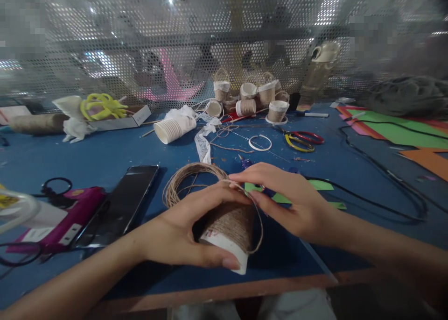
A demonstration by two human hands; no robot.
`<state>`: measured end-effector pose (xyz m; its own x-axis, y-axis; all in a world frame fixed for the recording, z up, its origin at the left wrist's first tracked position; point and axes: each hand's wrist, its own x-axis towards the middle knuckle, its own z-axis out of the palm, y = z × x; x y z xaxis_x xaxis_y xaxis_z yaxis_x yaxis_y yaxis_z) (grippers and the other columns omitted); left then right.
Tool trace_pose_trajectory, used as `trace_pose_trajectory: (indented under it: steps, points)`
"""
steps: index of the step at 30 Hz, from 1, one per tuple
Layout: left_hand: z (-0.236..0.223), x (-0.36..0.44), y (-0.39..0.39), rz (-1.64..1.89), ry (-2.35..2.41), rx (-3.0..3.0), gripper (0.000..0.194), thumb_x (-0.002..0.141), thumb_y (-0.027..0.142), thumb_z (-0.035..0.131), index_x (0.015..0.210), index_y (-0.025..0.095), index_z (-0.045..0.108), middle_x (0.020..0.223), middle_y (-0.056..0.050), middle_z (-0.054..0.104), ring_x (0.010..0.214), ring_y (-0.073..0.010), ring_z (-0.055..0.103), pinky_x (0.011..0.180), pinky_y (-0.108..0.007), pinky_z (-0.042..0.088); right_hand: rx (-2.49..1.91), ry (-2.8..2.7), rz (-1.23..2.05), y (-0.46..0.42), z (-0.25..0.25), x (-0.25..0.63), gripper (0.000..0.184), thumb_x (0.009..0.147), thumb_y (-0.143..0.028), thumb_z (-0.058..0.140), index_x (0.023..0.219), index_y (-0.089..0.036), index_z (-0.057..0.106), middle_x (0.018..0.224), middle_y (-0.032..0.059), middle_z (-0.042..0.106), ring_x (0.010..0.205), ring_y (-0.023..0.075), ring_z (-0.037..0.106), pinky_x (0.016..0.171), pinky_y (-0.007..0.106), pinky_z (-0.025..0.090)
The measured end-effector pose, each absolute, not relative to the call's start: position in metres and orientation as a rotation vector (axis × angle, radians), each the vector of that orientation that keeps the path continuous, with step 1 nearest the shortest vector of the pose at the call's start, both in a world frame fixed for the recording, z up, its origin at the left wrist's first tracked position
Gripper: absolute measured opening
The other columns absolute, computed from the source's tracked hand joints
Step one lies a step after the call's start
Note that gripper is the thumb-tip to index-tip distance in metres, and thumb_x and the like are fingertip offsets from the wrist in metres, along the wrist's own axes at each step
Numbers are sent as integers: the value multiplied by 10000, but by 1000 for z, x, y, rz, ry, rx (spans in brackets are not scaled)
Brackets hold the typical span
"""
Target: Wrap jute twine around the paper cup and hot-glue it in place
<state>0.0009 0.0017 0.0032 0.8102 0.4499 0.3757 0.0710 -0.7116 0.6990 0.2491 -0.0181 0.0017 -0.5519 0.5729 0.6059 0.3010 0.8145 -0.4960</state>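
A paper cup (pixel 231 224) wound with brown jute twine lies on its side near the front edge, part of its white surface bare at the near end. My left hand (pixel 185 231) is wrapped around it, thumb on the white part and fingers over the far end. My right hand (pixel 290 198) pinches the twine (pixel 259 222) at the cup's far end; a loose loop of it hangs down the cup's right side. Behind the cup lies a coil of twine (pixel 175 184). A dark blue glue gun (pixel 247 162) is partly hidden behind my right hand.
A phone (pixel 122 203) and a magenta power strip (pixel 77 217) lie at left. Farther back are stacked paper cups (pixel 175 127), white lace (pixel 203 145), several twine-wrapped little baskets (pixel 266 93) and scissors (pixel 304 140). Coloured paper (pixel 392 128) and a black cable (pixel 378 163) lie at right.
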Motion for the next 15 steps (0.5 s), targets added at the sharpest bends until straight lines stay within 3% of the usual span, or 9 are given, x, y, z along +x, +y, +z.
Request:
trace_pose_trajectory:
  steps: [4, 7, 8, 10, 13, 15]
  points:
    - [-2, -5, 0, 661, 433, 2239, 897, 824, 419, 830, 1574, 405, 338, 1549, -93, 534, 1410, -335, 554, 1162, -557, 478, -776, -2188, 373, -11, 2, 257, 316, 1044, -170, 480, 1345, -231, 552, 1261, 56, 731, 1147, 166, 684, 982, 311, 529]
    - [-6, -7, 0, 728, 462, 2191, 1006, 811, 433, 841, 1616, 409, 239, 1628, -115, 428, 1463, -360, 487, 1180, -589, 438, -916, -2214, 218, -3, 5, 266, 97, 998, -239, 539, 1083, -231, 582, 1067, 52, 753, 963, 188, 718, 841, 314, 540]
    - [-7, -6, 1, 753, 455, 2174, 1034, 805, 432, 847, 1622, 409, 215, 1623, -123, 430, 1454, -360, 496, 1175, -591, 443, -966, -2252, 146, 1, 7, 270, 22, 974, -259, 549, 963, -240, 554, 994, 42, 745, 895, 188, 710, 794, 312, 529]
    - [-8, -5, 2, 785, 437, 2141, 1063, 800, 441, 849, 1629, 408, 184, 1587, -136, 470, 1418, -357, 532, 1147, -591, 476, -1054, -2340, 111, 8, 9, 280, 110, 917, -219, 553, 825, -249, 501, 845, 12, 711, 779, 187, 672, 710, 310, 487]
    - [-8, -5, 6, 816, 459, 2089, 1062, 810, 506, 821, 1636, 385, 165, 1514, -157, 536, 1361, -361, 576, 1122, -603, 498, -1206, -2424, 80, 21, 8, 297, 74, 881, -212, 564, 821, -236, 528, 854, 31, 701, 753, 203, 647, 674, 318, 448]
    - [-9, -5, 9, 846, 471, 2062, 1047, 822, 537, 799, 1638, 367, 165, 1481, -162, 558, 1364, -366, 570, 1142, -613, 475, -1293, -2455, 60, 28, 4, 310, 73, 892, -226, 551, 943, -218, 603, 907, 58, 711, 791, 232, 662, 658, 326, 432]
